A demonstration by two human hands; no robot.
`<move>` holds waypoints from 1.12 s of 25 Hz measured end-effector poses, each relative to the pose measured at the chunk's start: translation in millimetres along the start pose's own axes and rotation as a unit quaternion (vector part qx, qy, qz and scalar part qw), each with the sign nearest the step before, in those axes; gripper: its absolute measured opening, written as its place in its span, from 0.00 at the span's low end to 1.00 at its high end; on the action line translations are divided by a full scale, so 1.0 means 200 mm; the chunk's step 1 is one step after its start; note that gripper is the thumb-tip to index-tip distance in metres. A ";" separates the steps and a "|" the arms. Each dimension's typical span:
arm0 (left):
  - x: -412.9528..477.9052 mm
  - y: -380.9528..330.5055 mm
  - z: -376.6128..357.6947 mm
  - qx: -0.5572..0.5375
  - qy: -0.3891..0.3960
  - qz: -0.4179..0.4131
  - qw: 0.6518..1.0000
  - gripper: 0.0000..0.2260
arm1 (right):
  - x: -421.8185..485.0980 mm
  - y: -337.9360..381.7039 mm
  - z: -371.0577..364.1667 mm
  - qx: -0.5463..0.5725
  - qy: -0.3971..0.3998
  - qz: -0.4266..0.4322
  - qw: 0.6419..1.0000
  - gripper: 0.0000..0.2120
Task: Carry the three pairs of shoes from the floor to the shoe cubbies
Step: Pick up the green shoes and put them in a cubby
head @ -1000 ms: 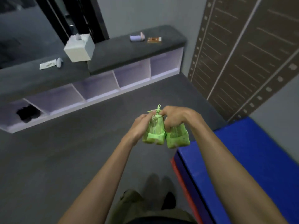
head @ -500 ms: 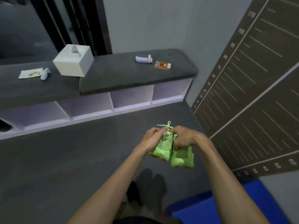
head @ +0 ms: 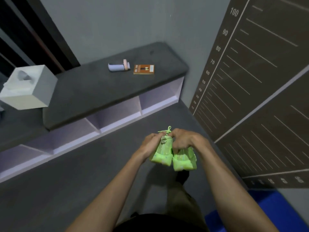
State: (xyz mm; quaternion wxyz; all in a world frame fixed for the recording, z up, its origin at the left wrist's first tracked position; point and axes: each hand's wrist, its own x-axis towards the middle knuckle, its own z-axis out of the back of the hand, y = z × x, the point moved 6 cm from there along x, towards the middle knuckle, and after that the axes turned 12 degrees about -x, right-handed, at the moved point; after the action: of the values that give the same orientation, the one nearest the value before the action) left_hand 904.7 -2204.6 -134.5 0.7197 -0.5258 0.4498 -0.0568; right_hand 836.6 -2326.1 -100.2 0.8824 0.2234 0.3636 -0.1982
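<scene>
I carry a pair of small neon-green shoes above the grey floor, heels toward me. My left hand (head: pixel 150 144) grips the left green shoe (head: pixel 162 155) at its top. My right hand (head: pixel 183 139) grips the right green shoe (head: pixel 184 160); a green lace loop sticks up between my fingers. The white shoe cubbies (head: pixel 120 114) run under a dark padded bench top (head: pixel 100 91) ahead and to the left. The cubby openings in view hold nothing that I can see. No other shoes are in sight.
On the bench lie a white tissue box (head: pixel 28 88), a lilac bottle (head: pixel 118 66) and a brown booklet (head: pixel 143 69). A dark height-chart wall (head: pixel 259 97) stands on the right. A blue mat (head: pixel 275 213) is at the lower right. Black door frames rise at the upper left.
The view has swung right and closer to the bench; the cubby's right end is now ahead. The blue mat has slid toward the lower right. Both hands keep hold of the green shoes.
</scene>
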 end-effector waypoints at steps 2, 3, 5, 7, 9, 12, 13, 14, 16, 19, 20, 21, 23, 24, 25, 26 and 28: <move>0.19 -0.09 -0.07 -0.008 -0.035 0.007 0.999 0.19 | 0.16 -0.11 0.14 -0.010 -0.005 0.022 1.000 0.21; 0.25 -0.14 -0.10 -0.013 -0.051 0.011 0.999 0.18 | 0.22 -0.17 0.19 -0.018 -0.005 0.026 0.999 0.21; 0.37 -0.20 -0.17 -0.024 -0.078 0.013 0.997 0.16 | 0.34 -0.27 0.29 -0.045 0.002 0.038 0.998 0.20; 0.54 -0.24 -0.24 -0.043 -0.102 0.020 0.994 0.15 | 0.49 -0.39 0.38 -0.063 -0.002 0.054 0.997 0.18; 0.68 -0.23 -0.29 -0.060 -0.120 0.036 0.990 0.14 | 0.61 -0.47 0.44 -0.093 -0.003 0.077 0.993 0.19; 0.89 -0.22 -0.37 -0.069 -0.126 0.047 0.988 0.15 | 0.79 -0.59 0.52 -0.126 0.015 0.089 0.988 0.26; 0.99 -0.21 -0.38 -0.071 -0.126 0.060 0.988 0.17 | 0.87 -0.64 0.55 -0.139 0.021 0.092 0.986 0.27; 1.08 -0.20 -0.40 -0.077 -0.131 0.078 0.985 0.22 | 0.94 -0.68 0.57 -0.148 0.027 0.097 0.984 0.27; 1.21 -0.17 -0.44 -0.091 -0.141 0.103 0.980 0.29 | 1.07 -0.75 0.61 -0.159 0.036 0.091 0.982 0.27; 1.40 -0.16 -0.50 -0.119 -0.158 0.139 0.970 0.29 | 1.24 -0.84 0.70 -0.175 0.033 0.092 0.980 0.29; 1.44 -0.17 -0.52 -0.128 -0.166 0.145 0.967 0.28 | 1.29 -0.87 0.71 -0.179 0.034 0.094 0.979 0.29; 1.48 -0.18 -0.53 -0.131 -0.169 0.147 0.966 0.28 | 1.33 -0.89 0.73 -0.185 0.035 0.096 0.978 0.28; 1.63 -0.22 -0.56 -0.147 -0.164 0.157 0.963 0.28 | 1.44 -0.96 0.80 -0.186 0.026 0.109 0.976 0.26; 1.70 -0.24 -0.58 -0.151 -0.163 0.168 0.960 0.27 | 1.49 -0.98 0.84 -0.178 0.025 0.115 0.977 0.25; 1.76 -0.25 -0.58 -0.154 -0.163 0.183 0.957 0.25 | 1.54 -1.01 0.87 -0.169 0.027 0.115 0.979 0.23; 1.83 -0.26 -0.59 -0.160 -0.164 0.197 0.953 0.24 | 1.59 -1.05 0.89 -0.160 0.031 0.112 0.980 0.22; 1.98 -0.26 -0.57 -0.167 -0.172 0.203 0.949 0.22 | 1.73 -1.09 0.92 -0.148 0.032 0.116 0.982 0.20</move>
State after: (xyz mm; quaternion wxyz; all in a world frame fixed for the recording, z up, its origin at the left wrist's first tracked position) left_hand 1077.7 -2527.2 -328.9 0.6847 -0.5376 0.4193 0.2577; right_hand 1053.9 -2669.3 -290.3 0.9106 0.1369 0.3887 -0.0313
